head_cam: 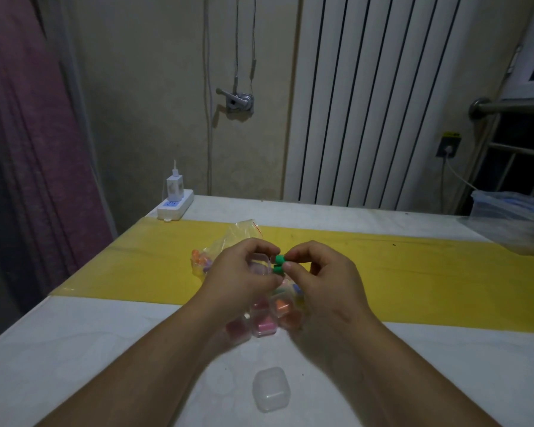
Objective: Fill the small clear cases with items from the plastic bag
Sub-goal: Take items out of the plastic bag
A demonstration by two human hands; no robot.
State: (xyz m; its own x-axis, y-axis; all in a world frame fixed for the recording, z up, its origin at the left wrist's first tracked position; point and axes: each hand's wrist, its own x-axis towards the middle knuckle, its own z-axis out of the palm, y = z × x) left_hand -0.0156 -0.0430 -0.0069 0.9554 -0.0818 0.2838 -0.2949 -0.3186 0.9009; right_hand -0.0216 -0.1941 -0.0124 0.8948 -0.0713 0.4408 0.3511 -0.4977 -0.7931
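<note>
My left hand (242, 269) holds a small clear case (259, 264), partly hidden behind its fingers. My right hand (318, 272) pinches two green foam pieces (279, 264) right at the case's edge. Behind my left hand lies the plastic bag (225, 246) with orange and purple pieces inside. Below my hands stand several closed clear cases (264, 318) holding pink and orange pieces. One closed clear case (271, 389) with nothing visible inside sits alone on the white table near me.
A yellow strip (413, 272) runs across the white table (74, 349). A white power strip (175, 204) with a charger sits at the far left corner. A clear lidded tub (512, 220) stands at the far right edge.
</note>
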